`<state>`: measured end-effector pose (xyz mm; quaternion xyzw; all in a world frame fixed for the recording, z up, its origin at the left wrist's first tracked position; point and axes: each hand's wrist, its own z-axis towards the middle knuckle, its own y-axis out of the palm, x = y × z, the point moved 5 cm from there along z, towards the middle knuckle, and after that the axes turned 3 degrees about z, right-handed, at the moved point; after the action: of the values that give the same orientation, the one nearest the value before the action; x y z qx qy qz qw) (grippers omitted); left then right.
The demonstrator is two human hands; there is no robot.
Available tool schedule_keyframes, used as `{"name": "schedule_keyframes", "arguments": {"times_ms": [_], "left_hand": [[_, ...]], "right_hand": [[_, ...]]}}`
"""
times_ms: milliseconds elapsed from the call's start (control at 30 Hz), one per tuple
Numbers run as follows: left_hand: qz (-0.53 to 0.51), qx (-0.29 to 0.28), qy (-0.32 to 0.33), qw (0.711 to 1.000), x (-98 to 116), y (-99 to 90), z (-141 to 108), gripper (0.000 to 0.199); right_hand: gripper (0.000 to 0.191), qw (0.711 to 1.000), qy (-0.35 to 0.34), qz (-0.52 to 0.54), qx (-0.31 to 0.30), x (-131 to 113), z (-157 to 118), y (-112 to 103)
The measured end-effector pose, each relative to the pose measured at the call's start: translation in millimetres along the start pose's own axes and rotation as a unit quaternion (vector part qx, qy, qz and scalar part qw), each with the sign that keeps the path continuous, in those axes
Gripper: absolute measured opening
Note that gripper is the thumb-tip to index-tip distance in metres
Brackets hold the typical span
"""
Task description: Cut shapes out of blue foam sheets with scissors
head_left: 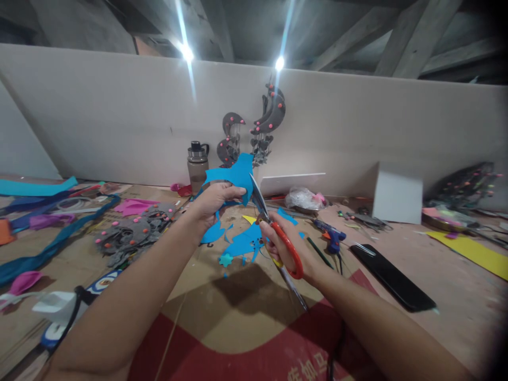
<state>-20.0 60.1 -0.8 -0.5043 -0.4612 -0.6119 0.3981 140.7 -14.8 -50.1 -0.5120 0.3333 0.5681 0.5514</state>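
My left hand (222, 201) pinches a blue felt-like piece (238, 172) with an irregular outline, holding it up above the table. My right hand (278, 246) grips scissors with red handles (291, 251). Their blades point up and away, at the right edge of the blue piece; whether they touch it I cannot tell. A slim silver-tipped tool (293, 288) sticks out below my right hand, and its upper part is hidden. Beneath the hands lie blue scraps (240, 246) and a small turquoise flower shape (226, 259).
Grey decorations with pink dots (137, 230) lie at left, near blue strips (59, 246). A bottle (197, 166) and hanging grey moons (270, 114) stand toward the white wall. To the right are a blue glue gun (333, 235), a black phone (392, 278) and a yellow sheet (472, 251).
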Motion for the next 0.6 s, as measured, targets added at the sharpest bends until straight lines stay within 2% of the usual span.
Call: {"name": "schedule_keyframes", "arguments": {"times_ms": [267,600], "left_hand": [[0.081,-0.007,0.000,0.997,6,-13.9,1,0.022],[0.098,0.000,0.002,0.995,5,-14.5,2,0.022]], "right_hand": [[0.029,0.999,-0.006,-0.048,-0.021,1,2,-1],[0.030,0.999,0.012,-0.028,-0.022,2,0,2]]}}
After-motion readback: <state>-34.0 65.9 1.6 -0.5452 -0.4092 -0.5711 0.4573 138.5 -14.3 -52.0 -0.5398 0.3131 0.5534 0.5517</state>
